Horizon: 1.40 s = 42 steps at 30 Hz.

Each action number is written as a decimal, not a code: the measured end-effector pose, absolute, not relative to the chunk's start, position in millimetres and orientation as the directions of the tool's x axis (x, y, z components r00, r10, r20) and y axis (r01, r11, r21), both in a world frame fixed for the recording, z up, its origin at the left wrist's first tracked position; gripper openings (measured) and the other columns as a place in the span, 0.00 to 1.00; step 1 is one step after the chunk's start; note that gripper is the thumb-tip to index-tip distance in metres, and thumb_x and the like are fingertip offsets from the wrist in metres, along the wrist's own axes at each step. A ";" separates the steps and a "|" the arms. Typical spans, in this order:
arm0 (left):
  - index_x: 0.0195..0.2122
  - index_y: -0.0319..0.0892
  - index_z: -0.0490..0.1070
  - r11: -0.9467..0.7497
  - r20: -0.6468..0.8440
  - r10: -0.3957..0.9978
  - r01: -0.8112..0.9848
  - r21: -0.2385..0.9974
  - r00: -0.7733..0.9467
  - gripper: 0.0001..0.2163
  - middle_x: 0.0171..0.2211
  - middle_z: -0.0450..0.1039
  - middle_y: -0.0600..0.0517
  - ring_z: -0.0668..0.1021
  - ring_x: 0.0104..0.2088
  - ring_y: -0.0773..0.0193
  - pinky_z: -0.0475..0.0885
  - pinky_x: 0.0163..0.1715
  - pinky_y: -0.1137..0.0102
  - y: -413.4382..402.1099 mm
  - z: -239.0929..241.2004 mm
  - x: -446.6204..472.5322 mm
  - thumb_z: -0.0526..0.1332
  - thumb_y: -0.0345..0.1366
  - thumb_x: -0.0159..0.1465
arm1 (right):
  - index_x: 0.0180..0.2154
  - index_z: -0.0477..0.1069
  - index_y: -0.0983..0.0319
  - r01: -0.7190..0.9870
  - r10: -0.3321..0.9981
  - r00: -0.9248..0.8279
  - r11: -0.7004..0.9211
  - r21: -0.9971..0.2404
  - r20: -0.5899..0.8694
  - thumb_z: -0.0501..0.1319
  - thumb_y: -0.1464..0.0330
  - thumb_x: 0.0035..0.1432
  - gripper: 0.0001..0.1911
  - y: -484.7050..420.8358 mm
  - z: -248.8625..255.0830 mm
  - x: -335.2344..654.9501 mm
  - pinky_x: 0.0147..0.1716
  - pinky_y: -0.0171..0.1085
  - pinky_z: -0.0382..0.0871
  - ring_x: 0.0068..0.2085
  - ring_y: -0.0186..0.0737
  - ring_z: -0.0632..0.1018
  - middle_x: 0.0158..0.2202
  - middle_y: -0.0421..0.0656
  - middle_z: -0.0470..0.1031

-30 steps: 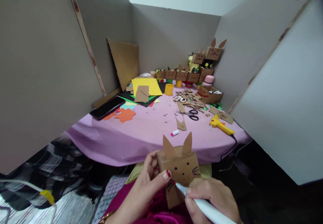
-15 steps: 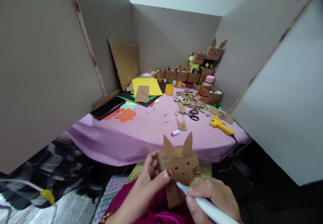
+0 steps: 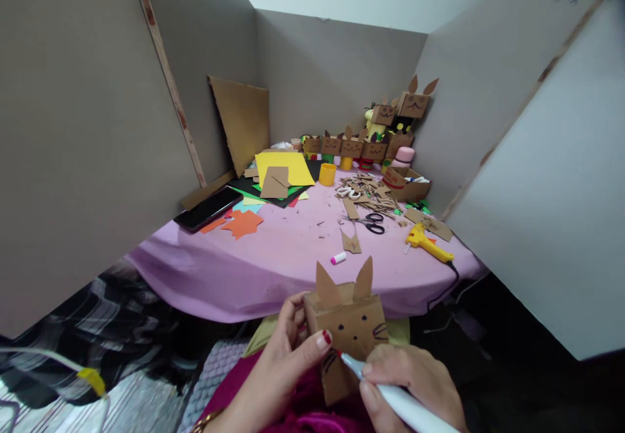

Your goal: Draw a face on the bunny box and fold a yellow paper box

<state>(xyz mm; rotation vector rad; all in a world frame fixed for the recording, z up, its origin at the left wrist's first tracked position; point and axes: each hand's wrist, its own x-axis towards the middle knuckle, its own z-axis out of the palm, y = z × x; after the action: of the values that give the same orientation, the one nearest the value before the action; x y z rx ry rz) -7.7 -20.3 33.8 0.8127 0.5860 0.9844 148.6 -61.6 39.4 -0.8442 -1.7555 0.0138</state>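
Over my lap, my left hand [image 3: 293, 348] grips a small cardboard box [image 3: 342, 381] by its left side, the thumb pressed on the front. Two pointed cardboard ears stand up from its top, and the front carries drawn eyes, a nose dot and whisker lines. A white marker [image 3: 400, 400] is held in my right hand [image 3: 415, 374], pinched near its tapered grey end. Its red tip touches or nearly touches the front beside the left whiskers. On the pink cloth beyond the box lies a white cap with a pink end [image 3: 338, 258].
Black-handled scissors [image 3: 374, 223], a yellow glue gun [image 3: 430, 243] and cardboard scraps [image 3: 368, 192] lie on the pink-covered table [image 3: 288, 257]. A phone [image 3: 209, 208], orange paper [image 3: 243, 223] and yellow paper [image 3: 288, 163] are left. Cardboard animal figures [image 3: 351, 146] stand behind. Grey panels surround the table.
Almost nothing differs. The marker tip has shifted very slightly left on the box's front, and my left hand keeps the same hold.
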 end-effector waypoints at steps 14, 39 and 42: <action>0.48 0.44 0.57 0.304 -0.065 0.892 -0.487 0.819 0.448 0.25 0.55 0.64 0.39 0.68 0.54 0.48 0.59 0.53 0.57 -20.9 36.1 -7.0 0.66 0.40 0.53 | 0.31 0.65 0.61 0.497 0.533 -0.189 0.777 -0.388 0.825 0.56 0.77 0.49 0.07 -59.0 41.4 152.2 0.18 0.27 0.65 0.17 0.28 0.71 0.18 0.35 0.71; 0.48 0.43 0.59 0.290 -0.059 0.898 -0.483 0.826 0.437 0.24 0.56 0.63 0.39 0.67 0.55 0.47 0.59 0.53 0.55 -20.8 34.8 -6.9 0.66 0.40 0.53 | 0.28 0.64 0.60 0.564 0.522 -0.134 0.739 -0.368 0.843 0.55 0.77 0.50 0.06 -60.0 48.4 147.8 0.17 0.27 0.64 0.15 0.28 0.71 0.16 0.34 0.71; 0.48 0.43 0.58 0.295 -0.066 0.898 -0.487 0.822 0.434 0.25 0.55 0.64 0.39 0.67 0.55 0.46 0.59 0.53 0.54 -20.9 35.1 -6.7 0.66 0.40 0.52 | 0.28 0.64 0.59 0.588 0.530 -0.104 0.715 -0.378 0.842 0.56 0.75 0.49 0.05 -59.4 46.4 147.3 0.18 0.28 0.65 0.15 0.29 0.72 0.17 0.34 0.72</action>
<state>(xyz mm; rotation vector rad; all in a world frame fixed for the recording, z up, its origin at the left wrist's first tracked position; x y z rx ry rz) -6.7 -20.9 35.1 0.8247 0.5924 0.9964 147.3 -59.4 46.4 -0.8901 -1.7550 -0.0624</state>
